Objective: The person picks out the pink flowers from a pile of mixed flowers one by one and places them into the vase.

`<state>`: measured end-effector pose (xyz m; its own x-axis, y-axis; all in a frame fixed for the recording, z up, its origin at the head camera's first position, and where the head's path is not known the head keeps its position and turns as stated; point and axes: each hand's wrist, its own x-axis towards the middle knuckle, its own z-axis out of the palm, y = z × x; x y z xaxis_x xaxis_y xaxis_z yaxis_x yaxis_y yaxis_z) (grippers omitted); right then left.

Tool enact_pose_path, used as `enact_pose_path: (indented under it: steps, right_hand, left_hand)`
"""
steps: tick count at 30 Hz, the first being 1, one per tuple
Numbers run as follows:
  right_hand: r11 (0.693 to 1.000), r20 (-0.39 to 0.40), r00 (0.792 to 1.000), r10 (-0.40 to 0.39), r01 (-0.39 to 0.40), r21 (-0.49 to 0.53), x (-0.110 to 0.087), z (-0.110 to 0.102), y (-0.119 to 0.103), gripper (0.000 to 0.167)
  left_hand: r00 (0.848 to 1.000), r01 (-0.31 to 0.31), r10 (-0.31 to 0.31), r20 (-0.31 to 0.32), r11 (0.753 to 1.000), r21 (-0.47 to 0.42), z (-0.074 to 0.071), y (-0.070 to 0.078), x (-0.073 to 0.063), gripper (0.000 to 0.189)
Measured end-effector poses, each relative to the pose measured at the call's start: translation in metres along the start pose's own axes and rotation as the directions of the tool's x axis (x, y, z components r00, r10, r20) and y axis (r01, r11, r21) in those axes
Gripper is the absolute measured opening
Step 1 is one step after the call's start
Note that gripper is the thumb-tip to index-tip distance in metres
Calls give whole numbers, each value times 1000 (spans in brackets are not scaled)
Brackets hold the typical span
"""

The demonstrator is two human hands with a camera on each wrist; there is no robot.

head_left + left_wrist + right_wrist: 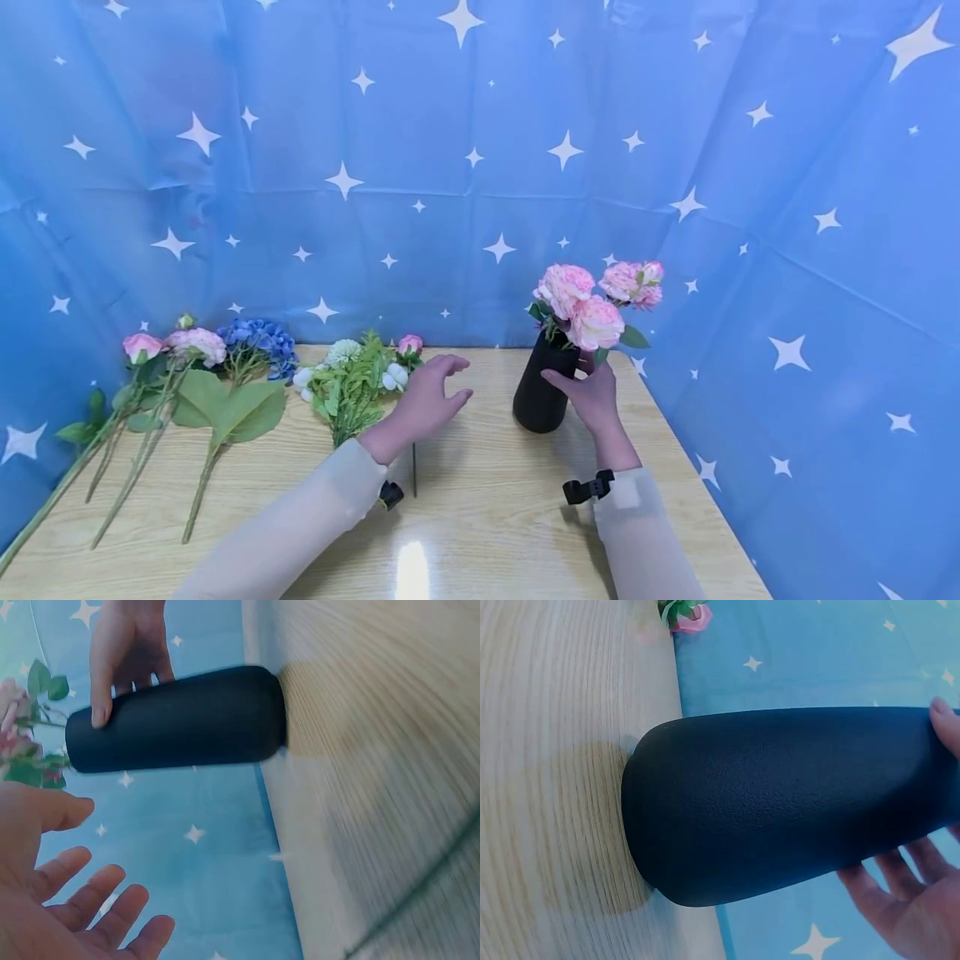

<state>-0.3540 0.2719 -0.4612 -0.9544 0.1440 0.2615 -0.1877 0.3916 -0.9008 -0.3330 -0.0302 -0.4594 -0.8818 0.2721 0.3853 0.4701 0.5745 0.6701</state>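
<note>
A black vase (542, 385) stands on the table at the right and holds pink peonies (596, 322) with green leaves. My right hand (597, 398) grips the vase near its neck, thumb on the near side and fingers round the far side. In the right wrist view the vase's base (649, 825) is down at the tabletop. My left hand (426, 400) hovers left of the vase with nothing in it, its fingers (112, 881) spread and apart from the vase. Below that hand lies a bunch of green foliage (351, 392), partly hidden by the wrist.
On the left of the wooden table (480, 533) lie pink flowers (197, 345) on long stems and a blue hydrangea (261, 342) with large leaves. White blooms (343, 352) and a pink bud (410, 343) lie by the foliage. A starry blue curtain (420, 167) hangs behind and beside the table.
</note>
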Motion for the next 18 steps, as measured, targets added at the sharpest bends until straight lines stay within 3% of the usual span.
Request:
enact_pose_path:
  steps: [7,18]
  right_hand:
    - [1000,5,1000,-22,22,0,2,2,-4,85]
    - [1000,-10,1000,-15,15,19,-3,1,-2,86]
  left_hand:
    - [998,46,-43,-44,997,56,-20,-20,-8,53]
    - [986,151,-148,-73,988,35,-50,-52,-36,65]
